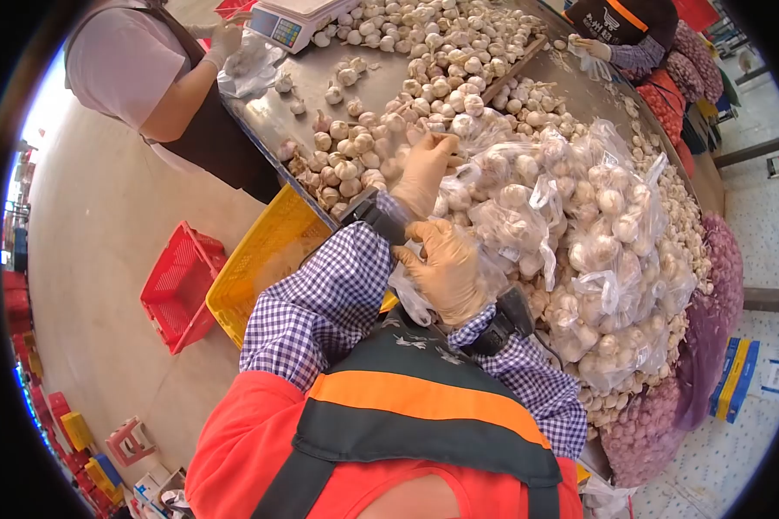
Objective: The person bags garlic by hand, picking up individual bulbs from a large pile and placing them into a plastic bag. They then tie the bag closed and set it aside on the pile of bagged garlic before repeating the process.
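Note:
My left hand [424, 171], in a pale glove, reaches over the loose garlic bulbs [346, 164]. Its fingertips are pinched together, and what they hold, if anything, cannot be made out. Closer to my apron, my gloved right hand [453, 270] is closed on a clear plastic bag [415, 298], whose crumpled film shows below the fingers. How much is in this bag is hidden by the hand. Right beside it lies a pile of tied clear bags filled with garlic [571, 225], resting on more loose bulbs.
A scale [290, 24] stands at the table's far edge. Co-workers stand at the far left [138, 78] and far right [623, 22]. A yellow crate [273, 251] and red basket [182, 285] sit left of the table. Purple mesh sacks [714, 294] line the right side.

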### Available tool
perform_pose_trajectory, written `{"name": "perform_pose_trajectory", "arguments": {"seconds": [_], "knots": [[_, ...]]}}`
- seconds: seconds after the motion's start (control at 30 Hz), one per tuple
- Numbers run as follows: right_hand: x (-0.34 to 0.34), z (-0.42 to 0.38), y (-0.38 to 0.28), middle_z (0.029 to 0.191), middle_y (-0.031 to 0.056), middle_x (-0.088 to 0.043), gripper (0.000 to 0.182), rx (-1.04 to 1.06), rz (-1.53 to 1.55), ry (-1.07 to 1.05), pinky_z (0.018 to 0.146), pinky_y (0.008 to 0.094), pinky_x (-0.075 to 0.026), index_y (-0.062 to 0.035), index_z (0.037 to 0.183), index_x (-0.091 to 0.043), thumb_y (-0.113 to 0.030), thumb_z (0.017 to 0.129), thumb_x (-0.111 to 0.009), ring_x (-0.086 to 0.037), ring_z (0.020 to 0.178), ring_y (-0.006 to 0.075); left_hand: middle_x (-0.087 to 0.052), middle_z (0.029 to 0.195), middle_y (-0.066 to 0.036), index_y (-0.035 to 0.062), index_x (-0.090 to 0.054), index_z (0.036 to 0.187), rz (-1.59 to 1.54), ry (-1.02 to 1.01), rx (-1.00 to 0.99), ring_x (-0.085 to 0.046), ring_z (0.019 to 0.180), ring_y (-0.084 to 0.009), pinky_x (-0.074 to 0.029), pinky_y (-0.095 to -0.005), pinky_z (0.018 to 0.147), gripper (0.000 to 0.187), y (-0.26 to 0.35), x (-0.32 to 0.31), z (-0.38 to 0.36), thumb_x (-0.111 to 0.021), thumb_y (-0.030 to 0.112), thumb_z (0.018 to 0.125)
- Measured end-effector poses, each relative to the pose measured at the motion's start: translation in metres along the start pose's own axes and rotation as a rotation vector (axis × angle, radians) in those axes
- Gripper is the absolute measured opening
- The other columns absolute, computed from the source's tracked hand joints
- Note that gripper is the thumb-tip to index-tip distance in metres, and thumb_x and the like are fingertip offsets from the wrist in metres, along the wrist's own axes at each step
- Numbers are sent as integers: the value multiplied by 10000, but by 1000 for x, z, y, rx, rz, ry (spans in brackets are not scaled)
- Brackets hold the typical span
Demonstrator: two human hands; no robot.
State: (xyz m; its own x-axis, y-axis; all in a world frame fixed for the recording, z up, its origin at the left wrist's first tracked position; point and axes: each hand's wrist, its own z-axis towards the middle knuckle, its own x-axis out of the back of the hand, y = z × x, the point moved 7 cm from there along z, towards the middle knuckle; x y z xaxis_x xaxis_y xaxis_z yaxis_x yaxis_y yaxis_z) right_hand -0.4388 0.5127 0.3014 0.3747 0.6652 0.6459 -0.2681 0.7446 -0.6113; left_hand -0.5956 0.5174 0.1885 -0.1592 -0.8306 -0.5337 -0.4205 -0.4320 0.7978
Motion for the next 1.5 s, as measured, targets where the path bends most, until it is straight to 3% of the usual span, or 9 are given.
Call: {"name": "perform_pose_trajectory", "arguments": {"seconds": [0.23,0.47,0.57,0.7,0.8,1.1,1.17,1.3,1.5], "knots": [[-10,-22,23,805,49,-573,247,-335,275,-3,564,269,-470,-46,897,-621,-122,727,-783,-563,622,138,-624,833,-131,65,-634,903,1093,-198,-959,-656,744,-287,-527,-399,663,113,36,-41,-49,-616,168,861],[-2,-36,26,782,48,-565,254,-340,211,140,553,276,-472,-61,894,-626,-160,726,-789,-571,609,141,-629,919,-82,48,-598,885,1766,-656,-1080,-648,790,-255,-512,-384,723,137,-19,-62,-73,-580,152,798],[-3,-43,25,783,38,-567,248,-234,111,66,543,286,-471,-68,908,-626,-162,735,-778,-580,604,148,-627,785,-67,83,-607,818,1792,-573,-1119,-650,716,-255,-505,-390,607,84,-16,-61,-79,-603,166,811],[-7,-49,18,799,37,-589,209,-216,62,37,543,297,-471,-79,914,-628,-152,764,-754,-596,607,161,-660,876,-83,27,-631,977,1400,-514,-715,-659,810,-229,-526,-335,747,149,-1,-57,-71,-586,128,876],[9,-39,0,829,63,-627,141,-52,51,94,564,313,-487,-95,915,-643,-147,814,-725,-632,644,200,-687,1011,-54,-1,-613,1155,279,-331,141,-633,820,-147,-522,-296,715,300,-25,-29,-58,-575,231,968],[107,-70,91,1073,113,-607,306,-350,-321,273,661,316,-518,-44,1105,-593,-145,844,-716,-644,836,193,-667,998,-126,74,-627,1122,1259,-492,-399,-650,863,-235,-525,-329,753,293,-11,-8,-102,-686,179,855],[116,-42,92,989,122,-632,284,-294,-654,154,878,415,-472,-69,1071,-620,-167,814,-692,-600,1015,256,-663,1037,-133,73,-615,1148,1325,-521,-447,-651,899,-271,-528,-346,779,338,-20,-26,-104,-697,176,837],[76,-46,151,1097,125,-609,335,-241,-722,-121,880,457,-445,-89,1076,-615,-164,766,-716,-589,953,321,-599,1182,-189,39,-576,1219,1435,-604,-596,-592,1065,-324,-487,-372,911,461,-28,-74,-86,-722,217,820],[107,-48,149,973,134,-672,230,-379,-309,161,789,438,-480,-72,1000,-665,-80,770,-665,-608,897,359,-548,1304,-160,11,-525,1296,693,-547,-7,-548,1170,-264,-440,-355,997,561,-50,-18,-62,-657,388,903]]}}
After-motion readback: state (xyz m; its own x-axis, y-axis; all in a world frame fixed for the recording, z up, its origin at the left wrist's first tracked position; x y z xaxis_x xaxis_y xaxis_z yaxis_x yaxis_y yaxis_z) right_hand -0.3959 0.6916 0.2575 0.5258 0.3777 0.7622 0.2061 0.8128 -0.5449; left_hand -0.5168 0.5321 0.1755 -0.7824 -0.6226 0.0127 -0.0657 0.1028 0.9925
